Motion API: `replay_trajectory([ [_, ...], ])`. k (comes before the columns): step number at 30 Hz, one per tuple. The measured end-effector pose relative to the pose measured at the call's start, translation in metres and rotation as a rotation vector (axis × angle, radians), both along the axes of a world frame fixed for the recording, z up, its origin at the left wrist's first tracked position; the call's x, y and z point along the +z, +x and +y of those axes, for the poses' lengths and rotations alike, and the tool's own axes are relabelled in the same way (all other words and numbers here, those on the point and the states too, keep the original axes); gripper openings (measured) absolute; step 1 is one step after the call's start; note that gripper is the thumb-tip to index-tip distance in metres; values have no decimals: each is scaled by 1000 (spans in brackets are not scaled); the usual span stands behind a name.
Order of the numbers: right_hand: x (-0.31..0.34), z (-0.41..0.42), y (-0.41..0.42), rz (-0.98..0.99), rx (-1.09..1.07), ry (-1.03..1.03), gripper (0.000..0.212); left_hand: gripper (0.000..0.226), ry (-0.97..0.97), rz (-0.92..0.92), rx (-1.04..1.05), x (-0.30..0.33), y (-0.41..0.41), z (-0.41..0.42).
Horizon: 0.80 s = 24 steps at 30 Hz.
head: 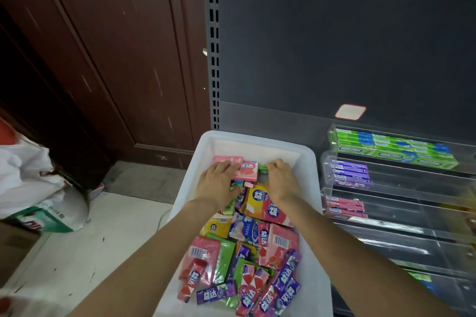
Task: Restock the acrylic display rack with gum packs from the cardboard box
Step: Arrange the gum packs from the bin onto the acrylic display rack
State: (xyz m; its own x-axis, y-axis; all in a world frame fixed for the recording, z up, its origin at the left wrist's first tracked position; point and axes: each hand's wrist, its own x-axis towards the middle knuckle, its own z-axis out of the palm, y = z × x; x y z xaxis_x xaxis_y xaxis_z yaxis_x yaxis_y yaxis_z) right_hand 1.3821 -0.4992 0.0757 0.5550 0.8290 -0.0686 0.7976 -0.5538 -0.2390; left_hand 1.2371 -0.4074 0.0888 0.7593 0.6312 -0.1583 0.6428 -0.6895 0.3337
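Note:
A white plastic bin (306,159) holds a loose pile of gum packs (247,260) in pink, green, purple and yellow. Both my hands reach into its far end. My left hand (219,184) lies with straight fingers on a pink gum pack (248,171). My right hand (280,179) has its fingers curled down over a green gum pack (263,169), whose end sticks out beside the fingers. To the right stands the tiered acrylic display rack (401,229). It carries green packs (394,148) on top, purple packs (351,174) below, then pink packs (345,207).
The lower rack tiers (412,260) look mostly bare. A dark shelf back panel (334,46) rises behind the rack, and a brown wooden door (103,59) is to the left. White bags and a carton (43,201) sit on the pale floor at left.

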Motion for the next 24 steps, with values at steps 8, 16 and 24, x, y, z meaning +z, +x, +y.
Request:
replay_trajectory([
  [8,2,8,4,-151,-94,-67,25,65,-8,-36,1,-2,0,2],
  [16,37,-11,0,-15,-142,45,16,64,-48,-41,40,2,4,-1],
  [24,93,-66,-3,14,-106,433,16,37,-151,-231,-10,16,27,-20],
])
